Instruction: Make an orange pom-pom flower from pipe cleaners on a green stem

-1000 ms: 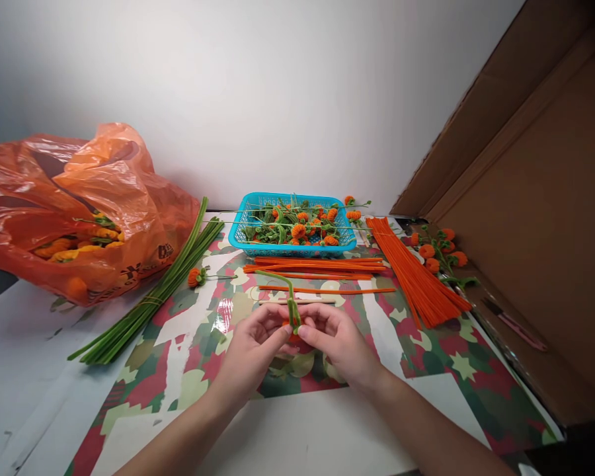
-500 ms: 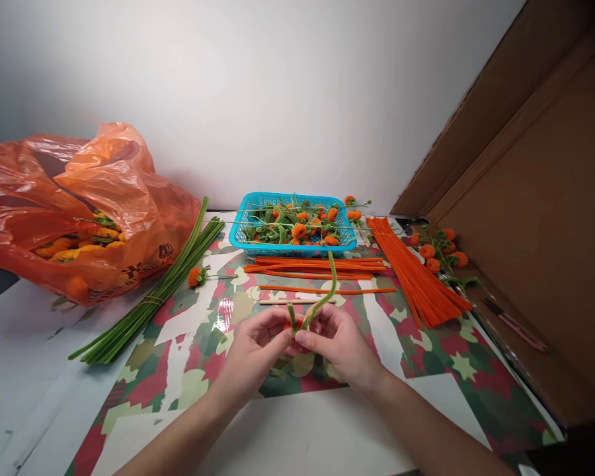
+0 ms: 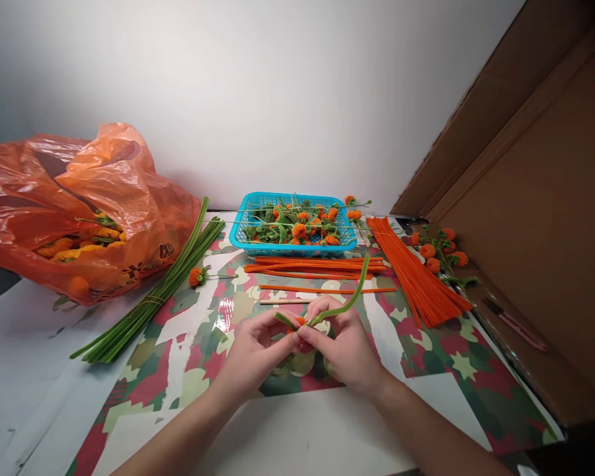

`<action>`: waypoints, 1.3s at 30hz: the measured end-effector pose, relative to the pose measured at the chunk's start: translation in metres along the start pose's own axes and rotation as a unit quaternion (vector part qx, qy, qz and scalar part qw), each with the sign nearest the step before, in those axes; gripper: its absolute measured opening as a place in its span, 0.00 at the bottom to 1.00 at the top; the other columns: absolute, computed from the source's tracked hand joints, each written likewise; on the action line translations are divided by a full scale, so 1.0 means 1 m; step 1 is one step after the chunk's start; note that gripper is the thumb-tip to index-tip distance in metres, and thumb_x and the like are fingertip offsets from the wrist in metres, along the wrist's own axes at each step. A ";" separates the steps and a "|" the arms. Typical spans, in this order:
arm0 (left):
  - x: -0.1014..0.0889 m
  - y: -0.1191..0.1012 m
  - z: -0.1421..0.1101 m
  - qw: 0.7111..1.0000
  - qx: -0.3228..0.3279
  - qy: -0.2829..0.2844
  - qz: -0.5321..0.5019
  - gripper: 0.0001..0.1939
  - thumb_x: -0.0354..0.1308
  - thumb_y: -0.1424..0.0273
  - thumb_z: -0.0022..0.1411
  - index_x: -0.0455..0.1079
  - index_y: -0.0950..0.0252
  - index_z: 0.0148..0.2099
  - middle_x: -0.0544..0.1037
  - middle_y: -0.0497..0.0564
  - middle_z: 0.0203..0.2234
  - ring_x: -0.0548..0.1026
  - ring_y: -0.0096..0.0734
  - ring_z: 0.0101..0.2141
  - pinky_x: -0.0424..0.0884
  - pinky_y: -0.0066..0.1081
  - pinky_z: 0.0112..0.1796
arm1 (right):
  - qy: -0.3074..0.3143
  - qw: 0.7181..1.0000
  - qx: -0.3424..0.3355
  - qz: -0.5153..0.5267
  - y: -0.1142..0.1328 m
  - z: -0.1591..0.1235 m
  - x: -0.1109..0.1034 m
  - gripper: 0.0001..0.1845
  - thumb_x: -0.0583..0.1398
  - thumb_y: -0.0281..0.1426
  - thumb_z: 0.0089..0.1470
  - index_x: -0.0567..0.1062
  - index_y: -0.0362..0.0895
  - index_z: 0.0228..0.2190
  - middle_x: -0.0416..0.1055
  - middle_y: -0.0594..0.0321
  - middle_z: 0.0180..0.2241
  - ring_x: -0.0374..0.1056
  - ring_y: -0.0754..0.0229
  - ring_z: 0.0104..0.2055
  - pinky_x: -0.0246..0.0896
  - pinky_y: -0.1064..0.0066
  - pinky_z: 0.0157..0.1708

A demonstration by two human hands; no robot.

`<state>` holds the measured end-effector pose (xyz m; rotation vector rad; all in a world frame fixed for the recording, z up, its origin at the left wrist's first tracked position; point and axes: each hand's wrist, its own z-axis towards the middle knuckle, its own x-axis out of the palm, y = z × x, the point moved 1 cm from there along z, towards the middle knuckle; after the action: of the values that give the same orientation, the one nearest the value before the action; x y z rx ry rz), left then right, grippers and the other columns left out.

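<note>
My left hand (image 3: pixel 264 344) and my right hand (image 3: pixel 344 340) meet above the camouflage-patterned sheet, thumbs nearly touching. Between the fingertips is a small orange pipe-cleaner pumpkin (image 3: pixel 301 322), mostly hidden; my left hand pinches it. A green pipe cleaner (image 3: pixel 350 301) crosses it and is pinched in my right hand, its long end curving up to the right. Its short end (image 3: pixel 283 320) sticks out to the left over my left fingers. Just beyond my hands lie a thin wooden stick (image 3: pixel 282 302) and a single orange pipe cleaner (image 3: pixel 327 289).
A blue basket (image 3: pixel 292 250) holds green pieces and small orange pumpkins. Orange pipe cleaners (image 3: pixel 419 271) lie bundled at right, green ones (image 3: pixel 153 297) at left beside an orange plastic bag (image 3: pixel 129 231). A finished pumpkin (image 3: pixel 196 276), a pink-handled cutter (image 3: pixel 515 324) and a cardboard wall (image 3: pixel 535 198) flank the workspace.
The green pipe cleaner has tilted: its long end swung to the right and its short end leaned to the left. More of the orange piece shows between my fingertips.
</note>
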<state>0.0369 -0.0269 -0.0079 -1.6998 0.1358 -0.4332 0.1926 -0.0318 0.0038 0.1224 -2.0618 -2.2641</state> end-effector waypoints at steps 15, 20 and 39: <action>-0.001 0.000 -0.002 0.981 0.022 0.001 0.190 0.12 0.56 0.61 0.62 0.71 0.65 0.35 0.73 0.49 0.27 0.70 0.27 0.26 0.66 0.23 0.23 | -0.026 0.981 -0.151 -0.119 -0.002 -0.008 0.001 0.06 0.62 0.25 0.53 0.72 0.45 0.26 0.71 0.65 0.27 0.67 0.63 0.30 0.62 0.71 0.31; -0.001 0.001 -0.002 0.971 0.066 -0.038 0.229 0.09 0.54 0.64 0.63 0.69 0.64 0.33 0.71 0.48 0.28 0.69 0.25 0.24 0.65 0.22 0.21 | -0.057 0.957 -0.238 -0.154 -0.007 -0.011 0.007 0.08 0.60 0.21 0.52 0.72 0.46 0.25 0.71 0.66 0.24 0.66 0.63 0.27 0.60 0.70 0.28; 0.000 -0.011 -0.002 0.996 0.013 -0.023 0.087 0.11 0.60 0.62 0.59 0.74 0.65 0.35 0.76 0.50 0.29 0.75 0.29 0.27 0.75 0.28 0.29 | -0.045 0.994 -0.005 0.099 -0.006 -0.005 0.003 0.08 0.66 0.31 0.49 0.72 0.45 0.25 0.69 0.68 0.24 0.66 0.65 0.28 0.62 0.73 0.30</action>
<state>0.0347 -0.0266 0.0030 -1.6555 0.2415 -0.2645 0.1898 -0.0364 -0.0026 -0.1811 -2.0032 -2.1970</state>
